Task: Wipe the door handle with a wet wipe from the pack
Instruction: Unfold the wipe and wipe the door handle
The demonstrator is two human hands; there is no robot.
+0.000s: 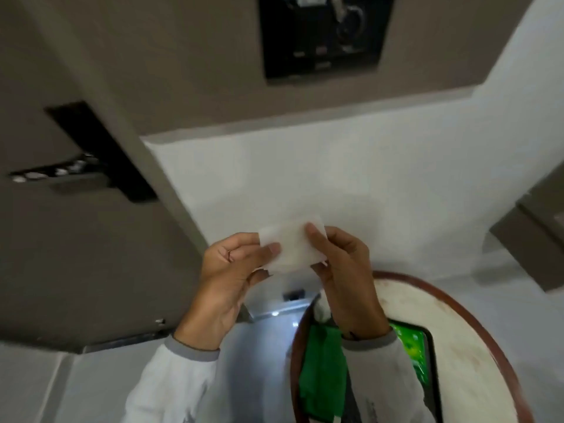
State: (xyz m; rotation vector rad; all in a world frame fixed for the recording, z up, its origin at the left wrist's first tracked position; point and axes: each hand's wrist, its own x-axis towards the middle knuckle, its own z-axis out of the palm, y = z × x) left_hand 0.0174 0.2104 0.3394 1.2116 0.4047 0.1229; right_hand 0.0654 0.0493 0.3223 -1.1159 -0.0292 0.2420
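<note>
A folded white wet wipe (291, 248) is held up in front of the chest between both hands, against the white wall (366, 178). The left hand (225, 270) is pinched on its left edge, thumb tip laid across the front face and fingers curled behind; the right hand (338, 267) is pinched on the right edge in the same way, thumb on top. Both grips are narrow and closed on the sheet, which appears to be in the middle of being unfolded or squared up. The door handle (58, 172) is seen well apart from the wipe, up and to the left on the brown door (76, 254), its lever lying roughly level with the free end pointing left from a dark backplate (103, 151). The left hand is judged the nearer to it. The green pack (323, 367) lies below on the round table (457, 346), partly hidden by the right sleeve (384, 377). A wipe along the lever's length is judged the likely next move.
</note>
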